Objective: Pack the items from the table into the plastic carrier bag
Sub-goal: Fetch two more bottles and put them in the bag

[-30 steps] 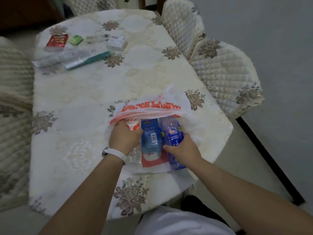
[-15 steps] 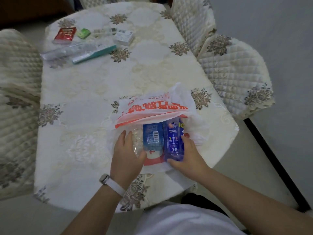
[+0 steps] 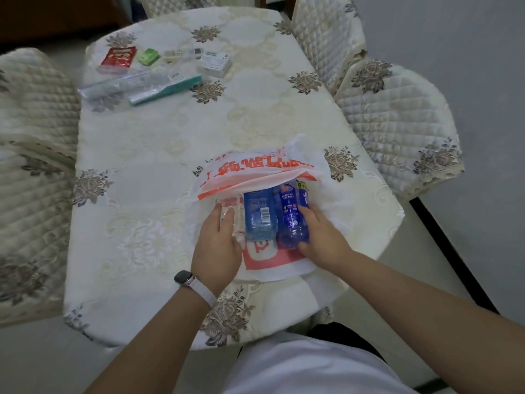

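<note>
A white plastic carrier bag (image 3: 255,169) with red print lies flat near the table's front edge, its mouth facing me. Three bottles lie side by side in the mouth: a clear one (image 3: 231,207), a light blue one (image 3: 260,214) and a dark blue one (image 3: 291,217). My left hand (image 3: 220,245) rests with straight fingers on the clear bottle. My right hand (image 3: 321,237) curls round the right side of the dark blue bottle. At the far left lie a red packet (image 3: 118,56), a green packet (image 3: 148,56), a white box (image 3: 214,62), a teal box (image 3: 164,89) and a clear wrapped item (image 3: 119,86).
The table (image 3: 170,143) wears a cream cloth with flower patterns. Quilted chairs stand on the left (image 3: 31,166) and on the right (image 3: 395,123). Grey floor shows to the right.
The bottles have slid a little deeper into the bag. My left hand opened from gripping the clear bottle to lying flat on it. The view shifted, so the far items sit lower in frame.
</note>
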Demonstrator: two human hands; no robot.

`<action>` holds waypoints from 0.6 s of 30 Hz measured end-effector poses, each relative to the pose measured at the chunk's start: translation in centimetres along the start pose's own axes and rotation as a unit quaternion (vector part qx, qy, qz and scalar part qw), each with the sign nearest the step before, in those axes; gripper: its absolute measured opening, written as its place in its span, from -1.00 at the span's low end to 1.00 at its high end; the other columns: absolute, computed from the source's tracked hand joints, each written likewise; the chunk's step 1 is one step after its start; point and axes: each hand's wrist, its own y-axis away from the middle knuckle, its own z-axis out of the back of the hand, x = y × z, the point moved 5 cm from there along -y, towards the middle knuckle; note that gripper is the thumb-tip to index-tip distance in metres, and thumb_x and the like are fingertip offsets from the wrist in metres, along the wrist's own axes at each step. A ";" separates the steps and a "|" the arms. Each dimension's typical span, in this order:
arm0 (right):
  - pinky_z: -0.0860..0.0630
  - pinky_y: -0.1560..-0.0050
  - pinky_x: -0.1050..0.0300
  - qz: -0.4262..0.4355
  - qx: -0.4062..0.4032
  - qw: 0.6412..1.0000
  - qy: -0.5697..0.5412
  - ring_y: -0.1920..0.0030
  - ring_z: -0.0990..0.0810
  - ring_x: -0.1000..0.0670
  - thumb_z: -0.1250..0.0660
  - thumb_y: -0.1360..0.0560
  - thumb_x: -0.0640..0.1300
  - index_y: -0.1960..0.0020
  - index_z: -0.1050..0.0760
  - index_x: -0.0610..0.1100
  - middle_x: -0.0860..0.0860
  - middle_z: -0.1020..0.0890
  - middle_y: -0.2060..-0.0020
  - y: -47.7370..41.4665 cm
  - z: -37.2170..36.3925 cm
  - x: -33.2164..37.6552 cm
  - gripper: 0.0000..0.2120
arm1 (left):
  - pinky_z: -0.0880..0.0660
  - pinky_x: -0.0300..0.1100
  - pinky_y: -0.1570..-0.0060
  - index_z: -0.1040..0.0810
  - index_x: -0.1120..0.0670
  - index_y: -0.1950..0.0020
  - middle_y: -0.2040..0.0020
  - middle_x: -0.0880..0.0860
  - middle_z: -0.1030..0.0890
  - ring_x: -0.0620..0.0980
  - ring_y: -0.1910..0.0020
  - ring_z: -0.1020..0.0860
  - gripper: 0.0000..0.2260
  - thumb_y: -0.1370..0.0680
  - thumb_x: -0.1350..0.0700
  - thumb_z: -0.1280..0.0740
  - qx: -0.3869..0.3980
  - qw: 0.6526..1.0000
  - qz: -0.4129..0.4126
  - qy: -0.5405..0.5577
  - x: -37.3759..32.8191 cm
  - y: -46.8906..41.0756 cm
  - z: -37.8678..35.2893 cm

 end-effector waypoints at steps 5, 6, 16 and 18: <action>-0.48 -0.19 0.02 -0.002 -0.012 1.000 0.012 -0.30 -0.46 -0.13 -0.43 -0.35 -0.19 -0.54 -0.16 -0.01 -0.02 -0.23 -0.49 -2.3 1.1 0.1 -0.18 | -0.28 -0.10 -0.30 -0.37 0.19 -0.46 -0.48 0.23 -0.35 0.22 -0.42 -0.36 -0.45 -0.48 0.34 -0.38 -0.016 1.000 0.004 0.007 -0.3 -1.3 0.3; -0.48 -0.19 0.02 -0.003 -0.012 1.000 0.016 -0.29 -0.47 -0.13 -0.42 -0.36 -0.20 -0.54 -0.15 -0.01 -0.03 -0.24 -0.49 -2.6 1.3 0.1 -0.17 | -0.28 -0.09 -0.30 -0.38 0.20 -0.45 -0.47 0.24 -0.35 0.23 -0.42 -0.37 -0.46 -0.48 0.33 -0.38 -0.019 1.000 0.006 0.005 -0.4 -1.4 0.3; -0.47 -0.21 0.01 0.015 -0.001 1.000 0.007 -0.27 -0.45 -0.09 -0.39 -0.42 -0.05 -0.47 -0.26 -0.01 -0.04 -0.36 -0.39 -0.3 1.5 0.0 -0.34 | -0.36 0.06 -0.37 -0.36 0.14 -0.47 -0.51 0.16 -0.32 0.16 -0.48 -0.28 -0.50 -0.53 0.20 -0.34 0.006 0.998 0.048 -0.027 -1.9 0.7 0.7; -0.50 -0.18 0.00 0.040 -0.006 0.999 0.010 -0.22 -0.47 -0.08 -0.36 -0.44 -0.05 -0.44 -0.31 -0.02 -0.03 -0.42 -0.33 1.1 2.1 0.2 -0.41 | -0.37 0.06 -0.37 -0.37 0.14 -0.47 -0.50 0.16 -0.33 0.15 -0.47 -0.29 -0.52 -0.55 0.16 -0.34 0.008 0.998 0.048 -0.033 -3.1 1.8 1.1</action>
